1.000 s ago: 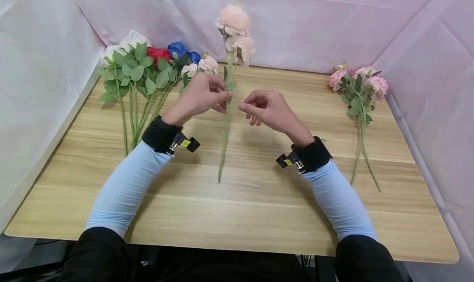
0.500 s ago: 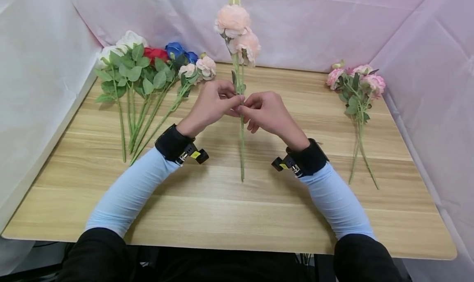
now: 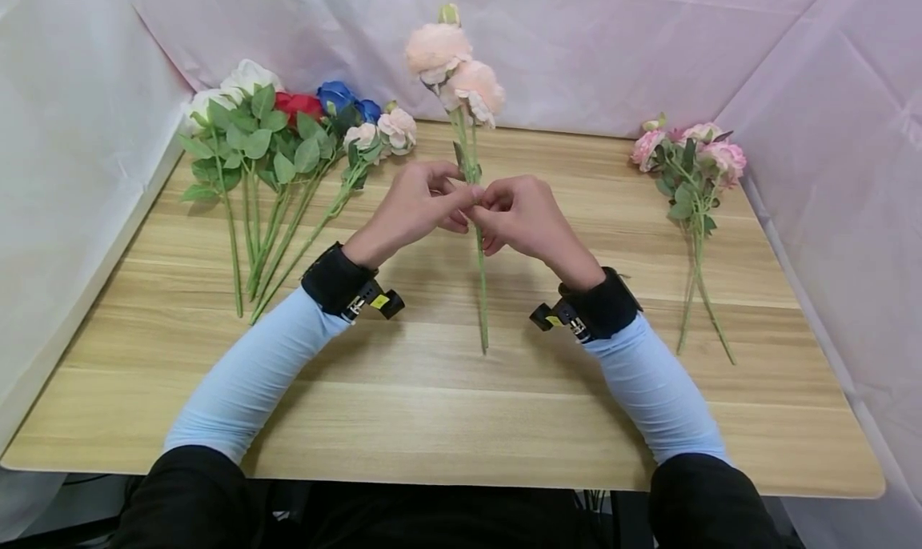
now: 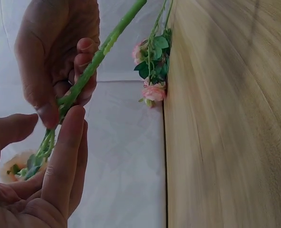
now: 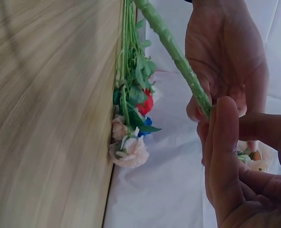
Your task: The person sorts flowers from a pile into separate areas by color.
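Tilted slightly further since half a second ago: peach stem (image 3: 480, 277), blooms now leaning left, lower tip swung right, hands hardly shifted.

Head view: left hand (image 3: 418, 205) and right hand (image 3: 522, 217) brought together at mid-stem, both pinching the stem, fingertips touching. Held upright above the table (image 3: 432, 421), probably so both hands can work one spot just below the leaves. Peach blooms (image 3: 454, 73) up against the pink backdrop (image 3: 612, 45). Left bunch (image 3: 288, 145) of white, red and blue flowers flat on the table, stems fanned toward the near edge; pink bunch (image 3: 691, 173) flat at the right, well apart from the hands. No vase, box or other container in sight.

Left wrist view: stem (image 4: 100, 57) running diagonally, pinched between thumb and fingers of both hands; pink bunch (image 4: 152, 66) beyond, at the table edge.

Right wrist view: stem (image 5: 173, 52) clamped under the right thumb, left palm (image 5: 226, 52) close behind; left bunch (image 5: 130, 104) lying along the table.
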